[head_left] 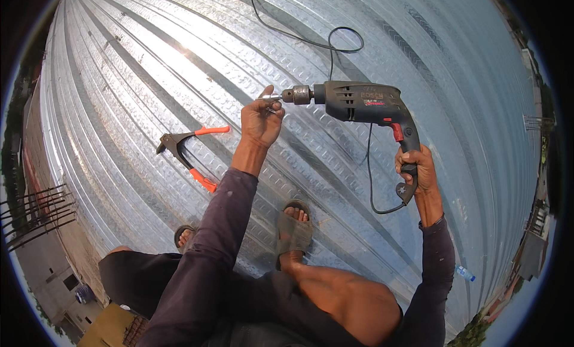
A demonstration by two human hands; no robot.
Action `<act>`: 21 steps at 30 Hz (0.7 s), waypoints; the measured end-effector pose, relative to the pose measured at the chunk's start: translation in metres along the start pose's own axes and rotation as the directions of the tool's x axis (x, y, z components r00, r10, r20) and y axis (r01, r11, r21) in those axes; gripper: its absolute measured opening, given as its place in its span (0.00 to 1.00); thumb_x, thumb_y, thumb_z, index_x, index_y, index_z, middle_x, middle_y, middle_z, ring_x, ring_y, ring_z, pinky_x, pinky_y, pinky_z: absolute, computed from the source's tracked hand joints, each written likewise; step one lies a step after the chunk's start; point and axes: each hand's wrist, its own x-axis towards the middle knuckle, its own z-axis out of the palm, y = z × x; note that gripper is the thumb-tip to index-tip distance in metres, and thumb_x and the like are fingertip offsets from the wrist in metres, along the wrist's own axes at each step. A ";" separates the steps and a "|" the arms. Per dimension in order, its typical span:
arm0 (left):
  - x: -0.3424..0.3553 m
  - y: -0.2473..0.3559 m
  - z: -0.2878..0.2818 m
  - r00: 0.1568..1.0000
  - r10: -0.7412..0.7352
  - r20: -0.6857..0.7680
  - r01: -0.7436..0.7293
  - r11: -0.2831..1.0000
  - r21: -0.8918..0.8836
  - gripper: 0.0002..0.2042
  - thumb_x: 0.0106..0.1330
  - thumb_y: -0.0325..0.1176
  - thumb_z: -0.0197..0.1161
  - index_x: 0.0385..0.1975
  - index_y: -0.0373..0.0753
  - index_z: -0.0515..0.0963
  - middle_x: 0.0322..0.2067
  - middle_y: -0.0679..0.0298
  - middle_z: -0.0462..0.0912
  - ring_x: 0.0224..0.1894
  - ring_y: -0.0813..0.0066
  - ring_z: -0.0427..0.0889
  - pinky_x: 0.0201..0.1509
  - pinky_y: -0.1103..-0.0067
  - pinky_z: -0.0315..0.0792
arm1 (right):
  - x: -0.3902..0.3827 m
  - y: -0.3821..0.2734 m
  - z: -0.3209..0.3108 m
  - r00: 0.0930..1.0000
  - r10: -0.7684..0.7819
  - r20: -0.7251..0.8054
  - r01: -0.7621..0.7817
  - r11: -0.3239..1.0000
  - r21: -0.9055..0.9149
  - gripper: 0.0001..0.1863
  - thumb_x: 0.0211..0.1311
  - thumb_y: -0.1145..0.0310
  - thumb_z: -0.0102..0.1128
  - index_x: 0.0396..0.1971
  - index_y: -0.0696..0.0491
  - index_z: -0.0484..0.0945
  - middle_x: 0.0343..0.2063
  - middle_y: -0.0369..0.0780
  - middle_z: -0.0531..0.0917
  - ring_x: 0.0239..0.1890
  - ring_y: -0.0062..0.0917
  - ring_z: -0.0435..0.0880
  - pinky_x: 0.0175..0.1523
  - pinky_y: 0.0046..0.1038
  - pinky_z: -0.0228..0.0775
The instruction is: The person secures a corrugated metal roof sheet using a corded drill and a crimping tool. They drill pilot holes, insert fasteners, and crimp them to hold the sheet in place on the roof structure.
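A dark corded power drill (365, 102) with a red trigger lies sideways across my view, its metal chuck (299, 95) facing left. My right hand (418, 167) is wrapped round the lower part of its handle, below the trigger. At the chuck's tip, my left hand (262, 121) pinches a small silver metal piece (271, 97); whether this is a bit or a fastener I cannot make out. Left of that hand, a hand riveter (174, 145) with orange grips rests on the ribbed metal sheeting, its handles spread.
Ribbed metal roofing sheets (335, 239) spread beneath me, with my sandalled feet (294, 227) on them. The drill's black cord (299, 37) loops away at the far side. A plastic bottle (464, 273) lies at the right. Bare rebar (42, 214) juts out beyond the left edge.
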 end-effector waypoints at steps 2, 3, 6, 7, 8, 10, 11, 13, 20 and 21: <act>-0.010 -0.028 0.008 0.999 -0.021 0.027 0.024 0.990 -0.140 0.22 0.61 0.31 0.55 0.55 0.29 0.69 0.36 0.57 0.74 0.35 0.70 0.73 0.40 0.77 0.71 | -0.035 0.006 -0.008 0.997 -0.013 -0.077 0.014 1.000 0.008 0.07 0.50 0.74 0.56 0.24 0.63 0.73 0.16 0.46 0.76 0.08 0.18 0.68 0.12 0.17 0.57; -0.011 -0.041 0.007 1.000 0.004 -0.020 -0.007 0.992 -0.129 0.23 0.58 0.35 0.58 0.52 0.28 0.72 0.35 0.57 0.75 0.34 0.69 0.74 0.40 0.76 0.72 | -0.049 0.012 -0.011 0.993 -0.012 -0.114 0.014 1.000 0.019 0.07 0.50 0.74 0.56 0.25 0.63 0.73 0.16 0.46 0.76 0.08 0.18 0.68 0.12 0.17 0.57; -0.021 -0.069 0.011 0.997 0.025 -0.070 -0.031 0.996 -0.082 0.22 0.62 0.39 0.59 0.49 0.28 0.73 0.34 0.59 0.75 0.32 0.70 0.73 0.40 0.75 0.71 | -0.080 0.029 -0.017 0.975 -0.024 -0.220 0.038 0.997 0.061 0.08 0.50 0.74 0.57 0.28 0.63 0.73 0.16 0.46 0.77 0.08 0.18 0.68 0.12 0.17 0.57; -0.022 -0.077 0.009 0.995 0.038 -0.095 -0.037 0.999 0.009 0.19 0.70 0.42 0.58 0.48 0.29 0.74 0.33 0.60 0.75 0.31 0.72 0.72 0.38 0.75 0.71 | -0.091 0.032 -0.017 0.968 -0.024 -0.251 0.042 0.997 0.068 0.08 0.49 0.74 0.57 0.29 0.63 0.73 0.17 0.45 0.77 0.09 0.18 0.68 0.12 0.17 0.57; -0.022 -0.083 0.004 0.991 0.026 -0.132 -0.019 0.998 0.057 0.19 0.72 0.43 0.56 0.47 0.30 0.74 0.32 0.61 0.75 0.30 0.73 0.73 0.37 0.76 0.70 | -0.098 0.038 -0.014 0.960 -0.051 -0.275 0.054 0.999 0.005 0.09 0.49 0.74 0.57 0.31 0.63 0.73 0.17 0.45 0.77 0.09 0.18 0.69 0.13 0.18 0.58; -0.021 -0.095 -0.009 0.976 0.007 -0.218 0.026 0.989 0.147 0.19 0.76 0.45 0.53 0.46 0.31 0.75 0.30 0.62 0.76 0.28 0.75 0.74 0.33 0.77 0.70 | -0.106 0.039 -0.004 0.947 -0.092 -0.308 0.055 0.990 -0.127 0.12 0.49 0.75 0.58 0.35 0.62 0.73 0.18 0.43 0.78 0.10 0.18 0.71 0.13 0.18 0.59; -0.020 -0.101 -0.010 0.963 -0.036 -0.268 0.064 0.993 0.096 0.15 0.78 0.41 0.50 0.44 0.34 0.76 0.29 0.63 0.75 0.28 0.76 0.72 0.32 0.78 0.68 | -0.110 0.038 0.002 0.942 -0.123 -0.313 0.051 0.972 -0.230 0.15 0.49 0.75 0.60 0.38 0.62 0.73 0.19 0.41 0.79 0.14 0.18 0.75 0.18 0.19 0.64; -0.027 -0.111 -0.019 0.956 -0.084 -0.282 0.106 0.992 0.066 0.15 0.78 0.41 0.50 0.43 0.34 0.75 0.28 0.64 0.74 0.27 0.77 0.71 0.32 0.79 0.67 | -0.125 0.041 0.004 0.951 -0.198 -0.237 0.084 0.905 -0.417 0.18 0.50 0.75 0.61 0.42 0.64 0.73 0.24 0.43 0.81 0.20 0.21 0.80 0.24 0.21 0.71; -0.038 -0.090 -0.046 0.959 -0.123 -0.255 0.141 0.988 0.056 0.09 0.77 0.33 0.47 0.43 0.34 0.70 0.29 0.63 0.70 0.28 0.77 0.66 0.30 0.80 0.64 | -0.125 0.024 0.046 0.973 0.115 -0.199 -0.137 0.985 -0.101 0.30 0.50 0.74 0.68 0.55 0.66 0.73 0.47 0.54 0.82 0.40 0.32 0.88 0.43 0.30 0.84; -0.041 -0.092 -0.051 0.953 -0.140 -0.270 0.164 0.984 0.068 0.09 0.77 0.33 0.47 0.43 0.34 0.70 0.29 0.63 0.70 0.28 0.77 0.66 0.30 0.80 0.64 | -0.124 0.024 0.046 0.970 0.104 -0.217 -0.130 0.986 -0.106 0.30 0.50 0.73 0.69 0.55 0.65 0.73 0.47 0.54 0.82 0.40 0.32 0.88 0.43 0.29 0.83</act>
